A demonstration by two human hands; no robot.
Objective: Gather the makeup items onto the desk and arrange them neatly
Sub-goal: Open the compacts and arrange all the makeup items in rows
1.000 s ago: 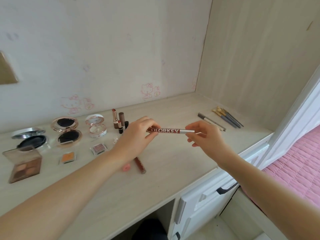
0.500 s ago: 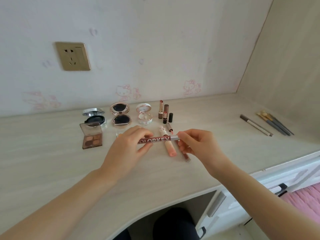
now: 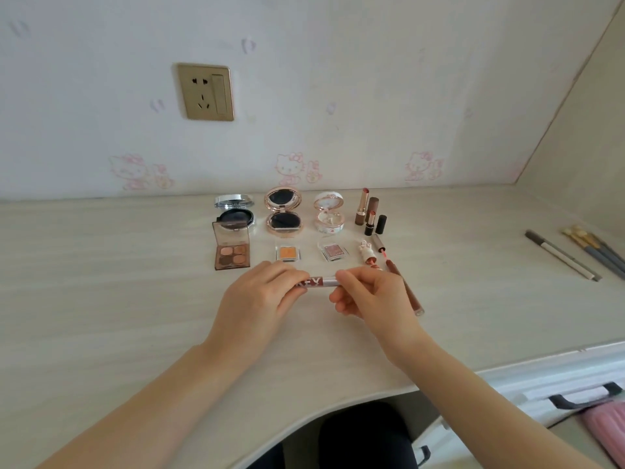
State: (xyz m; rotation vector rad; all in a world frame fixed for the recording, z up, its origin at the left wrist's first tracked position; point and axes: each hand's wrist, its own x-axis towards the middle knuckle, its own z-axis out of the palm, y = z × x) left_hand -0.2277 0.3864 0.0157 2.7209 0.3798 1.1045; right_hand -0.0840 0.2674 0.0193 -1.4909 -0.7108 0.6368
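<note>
The slim lip pen [image 3: 316, 283] lies crosswise, its long axis running left to right, about parallel to the wall and nearly level. Its dark red part, with white letters ending in "KEY", points toward the left hand [image 3: 260, 299]. Its silver part points toward the right hand [image 3: 372, 299]. Each hand pinches 1 end: the left grip closes thumb and fingertips round the red end, the right grip closes thumb and forefinger round the silver end. Only the short middle stretch shows between the 2 grips, and both tips are hidden inside the fingers. The pen sits low over the middle of the desk [image 3: 101, 282], just in front of the set-out rows; whether it touches the surface cannot be told.

Behind it, by the wall, 3 open compacts stand in a line: a silver compact [image 3: 235, 211], a rose-gold compact [image 3: 283, 211] and a white compact [image 3: 328, 213], with a cluster of lipsticks [image 3: 368, 211] to their right. The nearer row holds an eyeshadow palette [image 3: 232, 248], an orange eyeshadow pan [image 3: 287, 253], a pink eyeshadow pan [image 3: 333, 251] and a bunny-capped tube [image 3: 367, 253]. A brown gloss tube [image 3: 406, 289] lies slanted just beside the right hand. Well apart at the right lie a grey pencil [image 3: 561, 255] and several brushes [image 3: 595, 252].
</note>
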